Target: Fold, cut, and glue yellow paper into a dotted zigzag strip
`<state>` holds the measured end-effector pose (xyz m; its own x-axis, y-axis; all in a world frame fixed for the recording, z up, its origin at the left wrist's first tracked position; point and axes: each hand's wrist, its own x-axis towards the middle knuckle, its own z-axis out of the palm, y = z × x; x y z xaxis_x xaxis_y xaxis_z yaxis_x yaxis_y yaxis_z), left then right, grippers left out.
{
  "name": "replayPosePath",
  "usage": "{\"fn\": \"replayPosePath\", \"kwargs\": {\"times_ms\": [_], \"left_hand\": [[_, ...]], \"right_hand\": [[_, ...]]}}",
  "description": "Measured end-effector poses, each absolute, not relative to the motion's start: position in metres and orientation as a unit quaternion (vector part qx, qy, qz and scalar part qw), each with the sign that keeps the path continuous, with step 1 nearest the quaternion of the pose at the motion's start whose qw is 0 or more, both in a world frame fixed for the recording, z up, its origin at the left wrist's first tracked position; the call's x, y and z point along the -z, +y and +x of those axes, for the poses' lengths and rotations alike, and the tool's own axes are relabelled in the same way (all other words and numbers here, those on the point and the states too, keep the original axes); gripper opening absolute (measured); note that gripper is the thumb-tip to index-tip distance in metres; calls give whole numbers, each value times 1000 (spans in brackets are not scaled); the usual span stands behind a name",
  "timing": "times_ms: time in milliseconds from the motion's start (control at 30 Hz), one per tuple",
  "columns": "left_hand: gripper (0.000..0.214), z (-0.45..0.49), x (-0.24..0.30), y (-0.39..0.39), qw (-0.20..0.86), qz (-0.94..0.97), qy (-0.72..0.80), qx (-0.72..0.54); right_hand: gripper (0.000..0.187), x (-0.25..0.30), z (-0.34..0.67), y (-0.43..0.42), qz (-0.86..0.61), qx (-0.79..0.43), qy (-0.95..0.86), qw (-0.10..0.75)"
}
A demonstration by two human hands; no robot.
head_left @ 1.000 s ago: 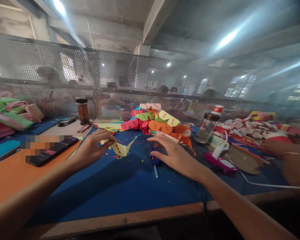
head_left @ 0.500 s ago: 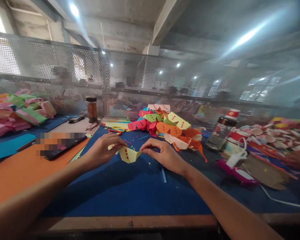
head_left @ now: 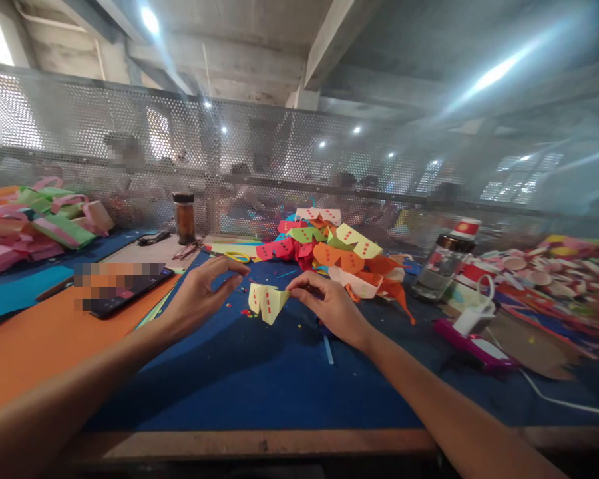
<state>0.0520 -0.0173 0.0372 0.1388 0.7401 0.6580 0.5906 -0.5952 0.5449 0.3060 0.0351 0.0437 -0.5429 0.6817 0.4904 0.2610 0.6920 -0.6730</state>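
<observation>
The right hand [head_left: 332, 306] clamps its grip on a red-marked yellow paper shape [head_left: 271, 303] over the desk [head_left: 259, 392]; the left hand [head_left: 199, 293], grip apart, hangs beside it. The phone [head_left: 147, 289] screen is unreadable.

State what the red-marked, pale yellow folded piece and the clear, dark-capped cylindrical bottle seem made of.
Pale yellow folded piece: likely matte paper or thin card, by its crisp creases. Clear bottle: glossy and see-through, so glass or plastic; I cannot tell which.

The held cutout [head_left: 268, 303] is matt paper, the clear jar [head_left: 435, 271] glossy glass, the screen [head_left: 264, 150] perforated metal.
</observation>
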Motion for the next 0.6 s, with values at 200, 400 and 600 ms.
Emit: {"fn": "replayPosePath", "kwargs": {"times_ms": [200,400,600], "left_hand": [[26,77,-30,-42,-46,807,387,-445],[19,91,-11,-44,-142,807,390,-420],[6,87,-7,-40,-176,795,401,-419]], "right_hand": [[11,-39,296,15,-211,-215,-870,390],[11,-31,293,6,-162,-196,-894,367],[8,-28,292,9,-202,-229,-877,371]]}}
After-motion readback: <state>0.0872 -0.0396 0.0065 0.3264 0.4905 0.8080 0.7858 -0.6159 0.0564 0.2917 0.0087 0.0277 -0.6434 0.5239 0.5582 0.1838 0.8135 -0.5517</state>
